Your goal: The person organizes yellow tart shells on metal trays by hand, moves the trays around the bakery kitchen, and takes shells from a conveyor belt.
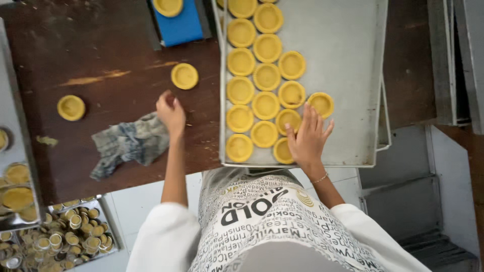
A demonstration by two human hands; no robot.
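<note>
My right hand (306,137) lies flat with fingers spread on the near end of a grey metal baking tray (348,75), touching the yellow tart shells (265,106) laid there in rows. My left hand (170,112) hovers over the dark wooden table (101,55), fingers loosely curled, at the edge of a crumpled checked cloth (128,143). A single tart shell (184,76) lies just beyond that hand. Another loose shell (71,107) sits farther left. Neither hand visibly holds anything.
A blue block (181,25) carries one more shell at the table's far edge. At lower left a tray (65,236) holds several small metal tart moulds. More filled moulds sit at the left edge (17,186). Stacked metal trays stand at right (454,60).
</note>
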